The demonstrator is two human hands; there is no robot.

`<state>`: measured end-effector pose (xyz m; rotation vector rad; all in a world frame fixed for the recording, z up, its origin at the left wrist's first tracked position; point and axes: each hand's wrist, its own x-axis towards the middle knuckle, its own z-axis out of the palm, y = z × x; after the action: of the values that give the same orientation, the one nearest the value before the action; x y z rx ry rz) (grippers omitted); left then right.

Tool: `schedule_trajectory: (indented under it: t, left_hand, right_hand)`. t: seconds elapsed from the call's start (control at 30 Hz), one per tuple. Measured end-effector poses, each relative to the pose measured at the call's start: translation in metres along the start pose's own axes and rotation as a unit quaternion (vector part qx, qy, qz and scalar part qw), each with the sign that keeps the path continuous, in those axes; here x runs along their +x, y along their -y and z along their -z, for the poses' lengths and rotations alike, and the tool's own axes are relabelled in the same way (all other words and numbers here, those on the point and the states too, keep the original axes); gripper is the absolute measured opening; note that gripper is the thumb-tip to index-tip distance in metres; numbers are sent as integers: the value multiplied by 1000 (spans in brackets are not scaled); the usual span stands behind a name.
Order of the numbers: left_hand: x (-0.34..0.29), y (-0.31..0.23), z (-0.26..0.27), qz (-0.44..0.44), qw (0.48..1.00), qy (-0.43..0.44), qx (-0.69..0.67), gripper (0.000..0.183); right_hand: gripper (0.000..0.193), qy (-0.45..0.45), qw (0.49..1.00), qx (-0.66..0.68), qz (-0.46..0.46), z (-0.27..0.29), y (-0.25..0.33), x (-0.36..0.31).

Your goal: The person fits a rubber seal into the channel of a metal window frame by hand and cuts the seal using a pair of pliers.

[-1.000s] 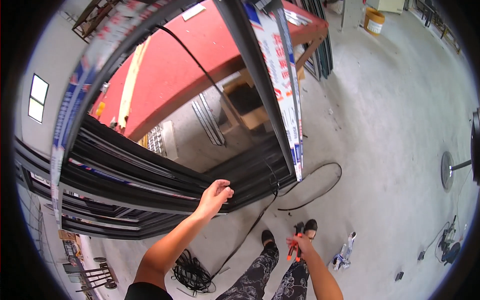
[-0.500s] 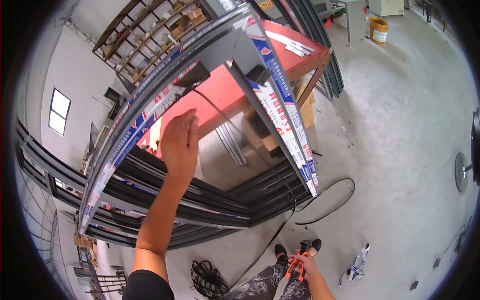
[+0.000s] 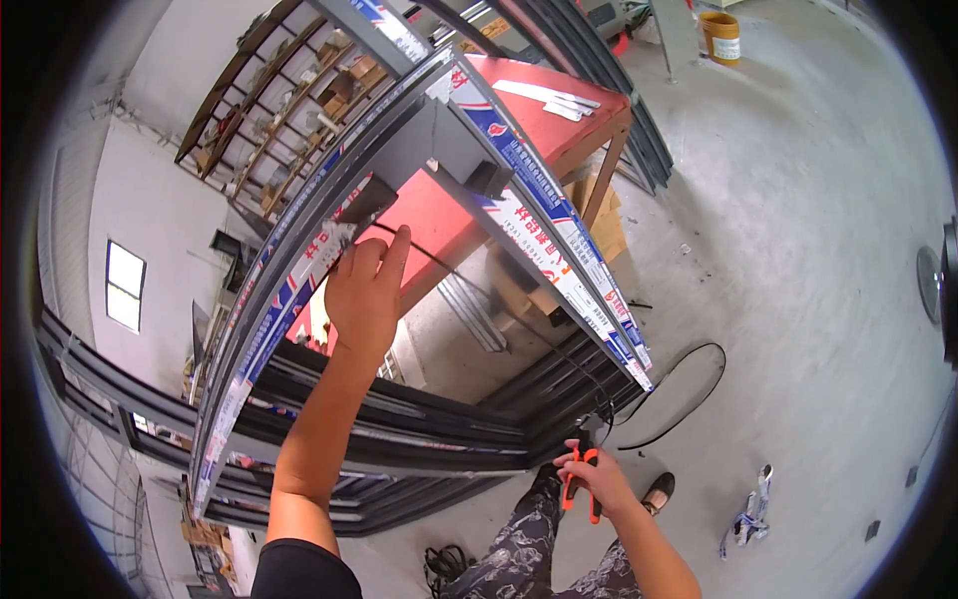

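Note:
A dark grey metal window frame, partly covered in printed protective film, stands tilted before me. More dark frames are stacked beneath it. A long black strip, seemingly rubber sealing strip, runs slack across the opening to the frame's lower right corner. My left hand is raised inside the opening, fingers stretched out beside the strip's upper end; any contact is unclear. Low at the right, my right hand grips pliers with orange and black handles. Their jaws point up at the strip near the lower right corner.
A red-topped table with white strips on it stands behind the frame. The black strip loops on the grey floor to the right. Crumpled film lies by my feet, near a black coil. A yellow bucket is far right.
My right hand has lifted the pliers up toward the frame's lower right corner. My left hand has stayed by the strip, its fingers shifting slightly. The view has shifted a little.

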<state>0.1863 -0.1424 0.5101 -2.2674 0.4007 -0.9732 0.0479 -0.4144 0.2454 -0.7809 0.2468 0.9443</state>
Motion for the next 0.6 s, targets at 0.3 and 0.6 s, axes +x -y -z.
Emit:
schedule_trajectory:
  t: [0.3,0.6]
  left_hand:
    - [-19,9,-39,99,992,-42,-70,28]
    - [-4,-19,-74,203,946,-240,-76,13]
  right_hand:
    - [47,121,990,-25,65,-109,34,70]
    - [38,-233,834,-249,433,-155,68,112]
